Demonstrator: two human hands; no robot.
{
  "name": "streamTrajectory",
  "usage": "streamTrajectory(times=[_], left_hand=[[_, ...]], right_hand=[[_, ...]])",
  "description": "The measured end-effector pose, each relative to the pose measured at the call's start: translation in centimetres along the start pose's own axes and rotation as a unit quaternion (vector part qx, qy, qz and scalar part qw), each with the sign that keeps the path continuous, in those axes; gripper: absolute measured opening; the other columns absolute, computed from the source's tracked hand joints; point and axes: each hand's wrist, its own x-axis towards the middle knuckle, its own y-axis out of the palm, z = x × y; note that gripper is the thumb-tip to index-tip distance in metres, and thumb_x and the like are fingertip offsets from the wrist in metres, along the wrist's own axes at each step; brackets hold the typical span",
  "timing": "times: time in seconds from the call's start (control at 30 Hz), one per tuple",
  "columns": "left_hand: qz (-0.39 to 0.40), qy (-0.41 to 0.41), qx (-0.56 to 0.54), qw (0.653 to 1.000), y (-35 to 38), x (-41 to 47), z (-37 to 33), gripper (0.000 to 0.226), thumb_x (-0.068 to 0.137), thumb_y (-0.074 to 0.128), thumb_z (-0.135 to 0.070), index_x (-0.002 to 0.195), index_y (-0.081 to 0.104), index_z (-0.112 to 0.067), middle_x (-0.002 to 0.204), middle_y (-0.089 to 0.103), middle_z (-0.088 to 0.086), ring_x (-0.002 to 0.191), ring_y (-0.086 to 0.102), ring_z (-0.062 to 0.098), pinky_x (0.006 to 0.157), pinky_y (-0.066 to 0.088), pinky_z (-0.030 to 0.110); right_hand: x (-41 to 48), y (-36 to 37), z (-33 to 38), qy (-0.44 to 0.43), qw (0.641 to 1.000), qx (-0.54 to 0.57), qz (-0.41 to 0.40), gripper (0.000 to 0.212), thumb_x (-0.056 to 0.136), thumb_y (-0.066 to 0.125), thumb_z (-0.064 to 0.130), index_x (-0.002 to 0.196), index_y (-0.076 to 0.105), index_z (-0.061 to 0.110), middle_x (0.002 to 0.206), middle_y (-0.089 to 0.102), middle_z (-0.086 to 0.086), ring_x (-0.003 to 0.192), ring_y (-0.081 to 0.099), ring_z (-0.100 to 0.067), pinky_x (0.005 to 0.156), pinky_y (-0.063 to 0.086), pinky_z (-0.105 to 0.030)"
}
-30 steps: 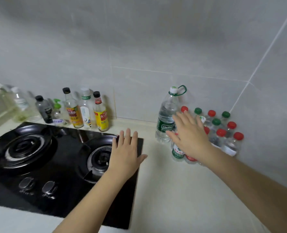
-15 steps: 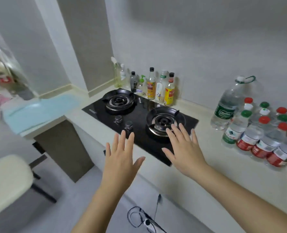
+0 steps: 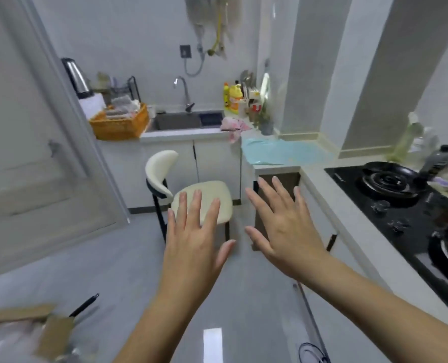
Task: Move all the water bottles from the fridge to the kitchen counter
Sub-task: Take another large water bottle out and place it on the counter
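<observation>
Left hand (image 3: 194, 247) and right hand (image 3: 283, 231) are held out side by side, fingers spread, empty, before the chair (image 3: 204, 200). Neither water bottles nor fridge are shown; the tabletop (image 3: 359, 226) lies rightward, nearer the right hand. Earlier, bottles were seen standing on it; the view has since been swung left.

Chair (image 3: 204, 203): cream seat and back, black legs. Stove (image 3: 390, 203): glossy black, set in an off-white worktop (image 3: 361, 218). Basket (image 3: 120, 124): orange. Sheet (image 3: 283, 153): light blue (plain, no print). Cloth (image 3: 232, 125): pink. Bottle (image 3: 234, 96): yellow. Floor (image 3: 86, 258): grey.
</observation>
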Motion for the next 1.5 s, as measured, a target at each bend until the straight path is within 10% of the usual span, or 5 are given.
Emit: streamTrajectory(times=[0.7,1.2,1.5], left_hand=[[-0.157,-0.315,0.21,0.912,-21.8,-19.0,32.5,0.075,0.082,0.065,-0.046,0.146,0.035,-0.018,0.157,0.026,0.014,0.148,0.013,0.033,0.115,0.018,0.053],[-0.222,-0.602,0.358,0.679,-36.3,-27.9,46.5,0.072,0.091,0.06,-0.044,0.15,0.028,-0.018,0.162,0.013,0.01,0.15,-0.003,0.029,0.121,0.005,0.049],[-0.242,-0.656,0.339,0.63,-44.6,-30.8,60.0,0.071,0.093,0.057,-0.042,0.151,0.024,-0.018,0.161,0.015,0.011,0.149,0.004,0.031,0.12,0.011,0.051]], right_hand=[[14.6,2.9,45.8,-0.371,0.91,0.166,-0.087,0.062,0.097,0.033,0.052,0.151,0.033,0.021,0.158,0.032,-0.01,0.148,0.023,-0.034,0.116,0.022,-0.061],[17.5,0.5,78.0,-0.522,0.783,0.333,-0.053,0.062,0.098,0.044,0.044,0.153,0.026,0.021,0.162,0.019,-0.012,0.151,0.004,-0.033,0.121,0.001,-0.056],[20.4,-2.6,93.4,-0.551,0.758,0.347,-0.047,0.064,0.1,0.04,0.044,0.155,0.014,0.023,0.164,0.01,-0.01,0.152,-0.002,-0.031,0.121,0.001,-0.056]])
